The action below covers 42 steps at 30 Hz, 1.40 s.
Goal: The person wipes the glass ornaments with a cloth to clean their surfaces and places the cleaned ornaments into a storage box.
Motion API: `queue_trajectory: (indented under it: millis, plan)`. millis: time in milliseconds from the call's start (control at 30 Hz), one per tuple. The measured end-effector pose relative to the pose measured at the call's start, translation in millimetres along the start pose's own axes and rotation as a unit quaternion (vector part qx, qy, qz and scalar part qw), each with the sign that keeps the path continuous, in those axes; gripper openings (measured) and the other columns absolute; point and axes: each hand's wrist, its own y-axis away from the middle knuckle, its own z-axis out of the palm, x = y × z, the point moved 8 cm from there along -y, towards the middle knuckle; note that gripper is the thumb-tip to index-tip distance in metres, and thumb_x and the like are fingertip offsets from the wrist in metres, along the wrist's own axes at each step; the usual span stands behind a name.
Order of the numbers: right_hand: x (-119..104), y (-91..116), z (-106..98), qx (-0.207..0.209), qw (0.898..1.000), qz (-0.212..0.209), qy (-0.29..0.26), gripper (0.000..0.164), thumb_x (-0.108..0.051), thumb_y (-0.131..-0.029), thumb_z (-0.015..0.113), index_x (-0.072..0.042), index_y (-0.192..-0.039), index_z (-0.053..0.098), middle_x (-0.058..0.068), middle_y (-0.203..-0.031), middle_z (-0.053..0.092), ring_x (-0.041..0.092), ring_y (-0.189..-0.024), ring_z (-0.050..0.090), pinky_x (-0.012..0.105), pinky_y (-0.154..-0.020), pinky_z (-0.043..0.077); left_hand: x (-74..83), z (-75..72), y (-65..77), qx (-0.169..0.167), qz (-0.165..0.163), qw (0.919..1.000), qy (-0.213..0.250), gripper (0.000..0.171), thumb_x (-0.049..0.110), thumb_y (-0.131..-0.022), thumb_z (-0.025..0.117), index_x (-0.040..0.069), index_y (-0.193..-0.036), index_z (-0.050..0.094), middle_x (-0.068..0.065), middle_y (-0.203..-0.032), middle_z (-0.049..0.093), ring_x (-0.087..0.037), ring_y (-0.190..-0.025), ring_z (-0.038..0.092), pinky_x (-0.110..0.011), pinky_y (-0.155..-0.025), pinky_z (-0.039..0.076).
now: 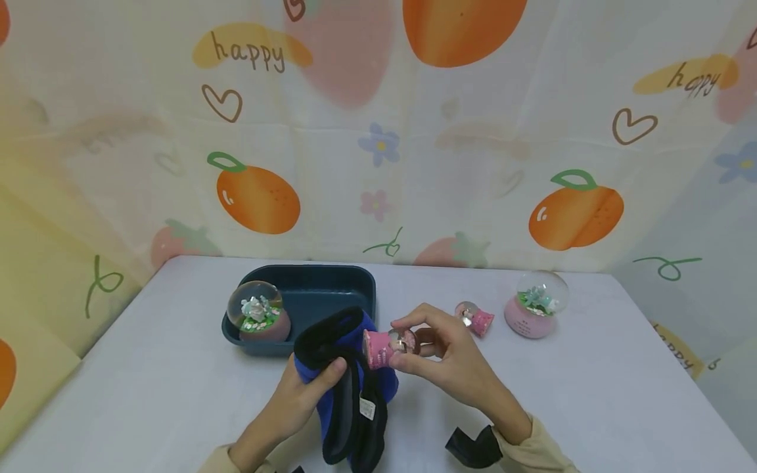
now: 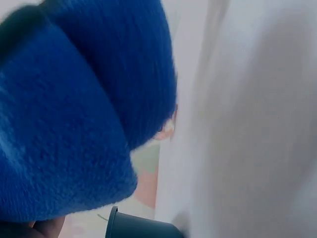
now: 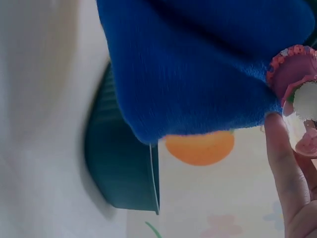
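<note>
My left hand [image 1: 304, 394] grips a folded blue plush cloth [image 1: 349, 387] with black edging and a small white label, the thumb on its near face. In my right hand [image 1: 446, 355], thumb and fingers pinch a small snow globe [image 1: 381, 348] with a pink base, lying sideways. Its base is against or very close to the cloth. The right wrist view shows the same pink-based snow globe [image 3: 292, 74] beside the blue cloth [image 3: 193, 69]. Blue plush cloth [image 2: 64, 119] fills much of the left wrist view and hides most of the left hand.
Behind the hands stands a dark teal tray [image 1: 331, 279] with a larger pink-based snow globe [image 1: 258, 312] in it. To the right, another small snow globe [image 1: 476, 320] lies on its side near a large upright one [image 1: 535, 305]. A printed curtain [image 1: 331, 164] backs the white table [image 1: 177, 381].
</note>
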Motion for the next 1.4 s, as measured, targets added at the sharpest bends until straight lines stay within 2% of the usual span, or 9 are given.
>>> queue_trajectory:
  millis: [167,333,433,633,700,933,1067,1200,1400]
  plan:
    - [9,0,1,0.001,0.998,0.06,0.012,0.02,-0.009,-0.09,0.07,-0.003,-0.108,0.063,0.017,-0.106,0.065,0.012,-0.08,0.067,0.029,-0.072,0.06,9.0,-4.1,1.2,0.04,0.068,0.9968,0.009,0.035,-0.005,-0.095,0.053,-0.006,-0.13,0.052,0.011,-0.113,0.067,-0.005,-0.098,0.062,-0.019,-0.091,0.047]
    - [14,0,2,0.009,0.996,0.09,0.02,0.016,-0.014,-0.092,0.069,-0.004,-0.103,0.063,0.015,-0.1,0.065,0.012,-0.073,0.068,0.029,-0.067,0.059,13.4,-0.3,0.7,0.042,0.088,0.9952,-0.007,0.049,-0.009,-0.09,0.058,0.002,-0.137,0.049,0.007,-0.128,0.06,-0.006,-0.111,0.058,-0.018,-0.099,0.045]
    - [17,0,6,0.0,0.994,0.105,0.012,0.014,-0.015,-0.095,0.066,-0.004,-0.103,0.062,0.014,-0.096,0.065,0.011,-0.065,0.066,0.03,-0.064,0.059,15.8,9.2,-1.1,0.014,0.105,0.9923,-0.065,0.064,-0.005,-0.087,0.067,0.006,-0.143,0.041,-0.003,-0.137,0.055,-0.009,-0.117,0.057,-0.02,-0.104,0.045]
    - [21,1,15,-0.041,0.991,0.125,0.0,0.016,-0.018,-0.098,0.062,-0.004,-0.105,0.059,0.015,-0.1,0.065,0.012,-0.063,0.067,0.034,-0.064,0.06,23.2,20.5,0.1,0.007,0.173,0.9639,-0.202,0.08,0.008,-0.081,0.08,0.0,-0.145,0.033,-0.016,-0.13,0.06,-0.018,-0.102,0.065,-0.023,-0.099,0.051]
    - [21,1,16,-0.049,0.991,0.124,-0.002,0.017,-0.017,-0.097,0.063,-0.004,-0.108,0.059,0.016,-0.103,0.064,0.012,-0.066,0.067,0.033,-0.067,0.06,23.2,19.1,0.2,0.019,0.169,0.9638,-0.206,0.079,0.006,-0.08,0.081,0.001,-0.144,0.034,-0.015,-0.129,0.061,-0.018,-0.102,0.066,-0.022,-0.098,0.051]
    - [18,2,15,-0.063,0.991,0.111,-0.028,0.029,-0.013,-0.096,0.064,0.001,-0.122,0.06,0.021,-0.11,0.061,0.014,-0.082,0.069,0.028,-0.075,0.06,20.0,8.6,-0.4,0.062,0.116,0.9773,-0.166,0.072,-0.006,-0.079,0.077,0.003,-0.14,0.04,-0.013,-0.132,0.057,-0.014,-0.111,0.061,-0.021,-0.101,0.048]
    - [14,2,16,-0.054,0.995,0.08,-0.016,0.032,-0.004,-0.089,0.07,0.0,-0.12,0.063,0.018,-0.108,0.063,0.009,-0.084,0.069,0.026,-0.075,0.06,19.8,5.8,-0.2,0.082,0.103,0.9783,-0.159,0.067,-0.005,-0.08,0.075,0.004,-0.139,0.043,-0.011,-0.133,0.057,-0.011,-0.112,0.058,-0.018,-0.101,0.047]
    - [6,1,14,-0.033,0.999,0.01,0.027,0.038,0.002,-0.081,0.077,-0.005,-0.117,0.067,0.009,-0.1,0.064,0.008,-0.086,0.069,0.027,-0.076,0.06,20.4,3.8,-0.5,0.1,0.103,0.9757,-0.165,0.067,-0.003,-0.082,0.075,0.01,-0.14,0.045,-0.007,-0.132,0.058,-0.009,-0.111,0.059,-0.016,-0.1,0.045]
    - [-5,1,12,-0.011,0.993,-0.088,0.075,0.042,-0.002,-0.076,0.084,-0.007,-0.115,0.07,0.004,-0.097,0.062,0.011,-0.087,0.063,0.031,-0.079,0.06,22.6,2.8,-2.2,0.106,0.104,0.9754,-0.163,0.066,-0.001,-0.083,0.074,0.015,-0.141,0.047,-0.003,-0.132,0.06,-0.009,-0.109,0.062,-0.016,-0.098,0.047]
